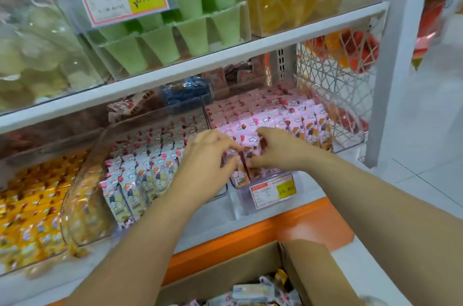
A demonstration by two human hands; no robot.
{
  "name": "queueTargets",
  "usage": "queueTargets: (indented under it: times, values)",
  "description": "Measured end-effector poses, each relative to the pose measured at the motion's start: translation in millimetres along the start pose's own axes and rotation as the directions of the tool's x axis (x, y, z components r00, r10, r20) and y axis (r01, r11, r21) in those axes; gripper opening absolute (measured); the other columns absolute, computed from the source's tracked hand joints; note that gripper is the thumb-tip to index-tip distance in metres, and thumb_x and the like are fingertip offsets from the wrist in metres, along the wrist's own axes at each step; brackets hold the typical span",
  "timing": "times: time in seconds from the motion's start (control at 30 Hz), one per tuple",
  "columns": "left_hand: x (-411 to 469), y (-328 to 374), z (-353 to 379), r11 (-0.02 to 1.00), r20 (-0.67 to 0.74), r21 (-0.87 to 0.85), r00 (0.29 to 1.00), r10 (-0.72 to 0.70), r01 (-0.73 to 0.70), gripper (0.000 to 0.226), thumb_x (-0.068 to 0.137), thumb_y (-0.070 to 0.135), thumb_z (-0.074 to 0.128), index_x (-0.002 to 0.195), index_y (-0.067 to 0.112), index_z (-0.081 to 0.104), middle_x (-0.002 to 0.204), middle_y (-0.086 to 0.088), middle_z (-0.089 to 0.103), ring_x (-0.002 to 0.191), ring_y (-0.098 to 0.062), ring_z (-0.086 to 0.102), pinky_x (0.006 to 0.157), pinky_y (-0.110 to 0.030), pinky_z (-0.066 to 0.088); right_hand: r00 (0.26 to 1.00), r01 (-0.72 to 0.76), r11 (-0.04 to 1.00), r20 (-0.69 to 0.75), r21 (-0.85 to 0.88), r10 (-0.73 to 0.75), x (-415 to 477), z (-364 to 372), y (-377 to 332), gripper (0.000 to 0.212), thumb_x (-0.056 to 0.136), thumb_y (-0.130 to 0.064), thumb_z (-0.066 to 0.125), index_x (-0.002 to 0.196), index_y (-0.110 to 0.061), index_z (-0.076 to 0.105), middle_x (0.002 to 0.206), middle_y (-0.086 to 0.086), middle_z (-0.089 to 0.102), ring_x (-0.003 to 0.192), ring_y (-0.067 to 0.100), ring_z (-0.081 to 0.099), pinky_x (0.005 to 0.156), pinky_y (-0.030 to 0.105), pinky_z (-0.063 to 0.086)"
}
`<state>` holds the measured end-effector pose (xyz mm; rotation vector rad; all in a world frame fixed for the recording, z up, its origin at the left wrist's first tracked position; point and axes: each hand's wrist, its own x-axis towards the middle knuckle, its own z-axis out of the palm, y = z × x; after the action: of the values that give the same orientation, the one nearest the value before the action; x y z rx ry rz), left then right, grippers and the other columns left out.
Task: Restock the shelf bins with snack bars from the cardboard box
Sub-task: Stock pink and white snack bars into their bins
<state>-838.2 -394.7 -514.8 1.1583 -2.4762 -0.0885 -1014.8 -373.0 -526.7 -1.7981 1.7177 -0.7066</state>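
Head view shows the placing step. The left hand (208, 155) and right hand (274, 152) meet at the front of the clear bin (240, 203) on the lower shelf (213, 215). The fingers of both curl round a small bunch of pink-wrapped snack bars (246, 155), held upright at the front row. The bin behind looks nearly full of the same pink packs. The next move therefore calls for easing the bunch down into whatever gap there is, squaring it with the rows, then reaching to the cardboard box (225, 273) below for more. How many bars are in the grip is hard to say, perhaps three or four, since fingers and blur cover them. The hands hide the gap itself, and the price label (273, 189) masks part of the bin's front. The box is cut off by the bottom edge, with only a few loose packs (253, 290) showing inside.
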Motion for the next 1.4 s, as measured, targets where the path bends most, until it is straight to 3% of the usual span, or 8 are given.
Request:
queueTargets:
  times: [0.2, 0.47, 0.7, 0.87, 1.03, 1.17, 1.3, 1.4]
  values:
    - [-11.4, -9.6, 3.1, 0.997, -0.038, -0.077, 0.999, 0.029, -0.032, 0.025, 0.091, 0.034, 0.057, 0.114, 0.027, 0.065, 0.124, 0.008, 0.047, 0.126, -0.008, 0.031, 0.102, -0.02, 0.02, 0.989, 0.06, 0.985, -0.127, -0.162, -0.081, 5.7, 9.3, -3.2, 0.041, 0.084, -0.019, 0.07, 0.115, -0.015, 0.044, 0.096, 0.011, 0.06, 0.08, 0.027, 0.053, 0.069, 0.035, 0.044]
    - [-30.6, -6.6, -2.2, 0.99, 0.019, -0.135, 0.999, -0.039, 0.041, 0.039, 0.092, 0.036, 0.056, 0.13, 0.031, 0.051, 0.145, 0.01, 0.034, 0.135, -0.011, 0.029, 0.113, -0.034, 0.025, 0.989, 0.038, 0.969, -0.129, -0.244, -0.071, -2.8, 5.7, -11.3, 0.043, 0.085, -0.021, 0.069, 0.123, -0.017, 0.05, 0.108, 0.01, 0.06, 0.082, 0.021, 0.052, 0.07, 0.028, 0.039]
    - [-91.5, 8.9, 9.9, 0.967, -0.295, -0.241, 0.943, -0.157, 0.086, 0.027, 0.093, 0.011, 0.053, 0.116, 0.02, 0.062, 0.12, 0.007, 0.053, 0.114, -0.009, 0.048, 0.099, -0.022, 0.035, 0.897, 0.163, 0.907, -0.325, -0.387, -0.3, -61.9, 28.0, -3.1, 0.038, 0.09, -0.021, 0.062, 0.126, -0.014, 0.055, 0.121, 0.009, 0.055, 0.11, 0.029, 0.051, 0.086, 0.038, 0.043]
    - [-158.8, 1.8, 30.7, 0.931, -0.213, -0.33, 0.949, -0.234, 0.155, 0.02, 0.093, 0.008, 0.053, 0.107, 0.016, 0.065, 0.105, 0.007, 0.061, 0.096, -0.006, 0.055, 0.086, -0.027, 0.046, 0.834, 0.333, 0.891, -0.344, -0.31, -0.431, -108.1, 67.2, -4.4, 0.025, 0.086, -0.009, 0.059, 0.111, -0.007, 0.062, 0.108, 0.012, 0.06, 0.099, 0.022, 0.052, 0.083, 0.018, 0.034]
    - [-213.2, -33.5, 72.2, 0.84, 0.108, -0.373, 0.917, -0.383, 0.395, 0.022, 0.093, 0.013, 0.054, 0.111, 0.021, 0.063, 0.106, 0.005, 0.065, 0.094, -0.011, 0.06, 0.083, -0.028, 0.049, 0.914, 0.317, 0.912, -0.173, -0.259, -0.367, -120.8, 131.9, 6.1, 0.024, 0.088, -0.013, 0.058, 0.111, -0.012, 0.063, 0.103, 0.004, 0.062, 0.094, 0.022, 0.059, 0.078, 0.033, 0.048]
    - [-246.8, -55.5, 106.5, 0.743, 0.476, -0.321, 0.778, -0.41, 0.587, 0.026, 0.095, 0.013, 0.053, 0.12, 0.015, 0.06, 0.106, 0.003, 0.059, 0.101, -0.01, 0.057, 0.079, -0.009, 0.041, 0.963, 0.201, 0.922, 0.238, -0.331, -0.124, -123.6, 169.8, 23.5, 0.026, 0.093, -0.021, 0.056, 0.119, -0.023, 0.058, 0.109, -0.008, 0.062, 0.1, 0.013, 0.059, 0.067, 0.015, 0.039]
    - [-259.8, -67.6, 128.9, 0.685, 0.613, -0.227, 0.648, -0.452, 0.692, 0.025, 0.095, 0.01, 0.053, 0.118, 0.009, 0.061, 0.119, -0.008, 0.06, 0.111, -0.023, 0.057, 0.092, -0.028, 0.046, 0.766, 0.15, 0.885, 0.617, -0.441, 0.178, -124.1, 198.4, 51.2, 0.029, 0.092, -0.022, 0.058, 0.12, -0.016, 0.057, 0.114, 0.005, 0.064, 0.102, 0.022, 0.06, 0.075, 0.026, 0.046]
    - [-255.9, -61.0, 136.1, 0.683, 0.702, -0.255, 0.617, -0.356, 0.684, 0.024, 0.098, 0.007, 0.048, 0.118, 0.007, 0.061, 0.113, -0.002, 0.057, 0.098, -0.012, 0.057, 0.072, -0.011, 0.046, 0.664, 0.131, 0.871, 0.694, -0.473, 0.277, -128.0, 209.3, 62.8, 0.041, 0.088, -0.028, 0.065, 0.124, -0.013, 0.054, 0.118, 0.008, 0.059, 0.106, 0.025, 0.056, 0.075, 0.027, 0.042]
